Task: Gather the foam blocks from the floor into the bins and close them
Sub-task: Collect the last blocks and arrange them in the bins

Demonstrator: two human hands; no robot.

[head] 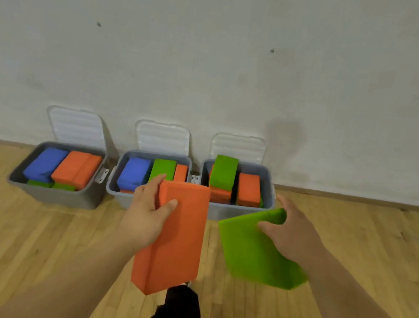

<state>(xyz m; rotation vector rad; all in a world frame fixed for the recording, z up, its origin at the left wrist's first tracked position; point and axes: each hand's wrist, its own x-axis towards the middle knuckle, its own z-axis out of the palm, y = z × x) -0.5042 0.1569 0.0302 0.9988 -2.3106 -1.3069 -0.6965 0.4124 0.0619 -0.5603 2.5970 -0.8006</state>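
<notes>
- While both blocks are held up over the wood floor [16,239], L hand [146,214] grips an orange foam block [178,240]: plain, long, rectangular, thumb on its front face.
- R hand [292,232] grips a bright green foam block [251,253], tilted, slightly blurred.
- 3 grey bins [122,197] sit along the wall [218,52], lids [161,137] up, w/ blue, orange & green blocks inside.
</notes>
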